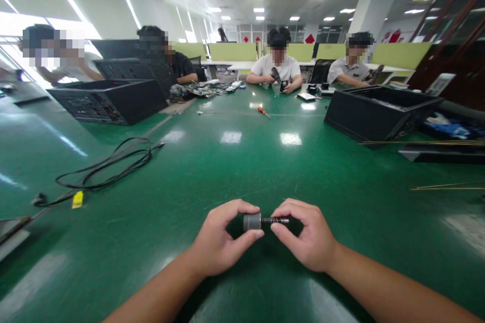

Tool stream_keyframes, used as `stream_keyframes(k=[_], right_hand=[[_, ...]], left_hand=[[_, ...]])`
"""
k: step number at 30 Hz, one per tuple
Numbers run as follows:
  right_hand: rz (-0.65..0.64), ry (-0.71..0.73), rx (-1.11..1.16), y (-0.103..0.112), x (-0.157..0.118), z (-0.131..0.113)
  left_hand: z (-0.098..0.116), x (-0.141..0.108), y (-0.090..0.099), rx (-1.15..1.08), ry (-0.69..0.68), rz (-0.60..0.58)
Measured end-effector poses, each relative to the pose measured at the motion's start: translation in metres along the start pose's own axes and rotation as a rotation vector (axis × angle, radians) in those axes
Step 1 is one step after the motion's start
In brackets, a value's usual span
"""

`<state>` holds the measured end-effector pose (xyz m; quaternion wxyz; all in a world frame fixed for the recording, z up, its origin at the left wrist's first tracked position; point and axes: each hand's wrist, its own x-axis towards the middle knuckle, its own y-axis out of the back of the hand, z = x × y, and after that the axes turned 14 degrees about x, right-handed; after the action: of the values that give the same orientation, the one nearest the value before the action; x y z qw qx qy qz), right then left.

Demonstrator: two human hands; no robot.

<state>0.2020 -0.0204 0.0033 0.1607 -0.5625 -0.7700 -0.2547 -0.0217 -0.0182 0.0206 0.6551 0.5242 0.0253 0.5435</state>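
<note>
Just above the green tabletop, a small grey metal cylinder [252, 221] with a thin dark shaft [279, 220] is held level. The shaft points right, shows spiral grooves and ends in a bright tip. My left hand [223, 236] is closed on the cylinder, thumb below and fingers above. With thumb and fingertips, my right hand [308, 236] pinches the shaft. Whether cylinder and shaft are one piece I cannot tell.
A coiled black cable [109, 164] with a yellow tag lies left. Open black computer cases stand at left [109, 103] and right [379, 111]. An orange screwdriver [262, 111] lies ahead. Across the table, a person [278, 68] holds a power drill; others sit nearby.
</note>
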Motion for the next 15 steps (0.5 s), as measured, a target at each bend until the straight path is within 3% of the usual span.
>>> stream_keyframes(k=[15], right_hand=[[0.009,-0.015,0.007,0.0011,0.0011,-0.0008]], left_hand=[[-0.0004,-0.0016,0.0008,0.006,-0.002,0.007]])
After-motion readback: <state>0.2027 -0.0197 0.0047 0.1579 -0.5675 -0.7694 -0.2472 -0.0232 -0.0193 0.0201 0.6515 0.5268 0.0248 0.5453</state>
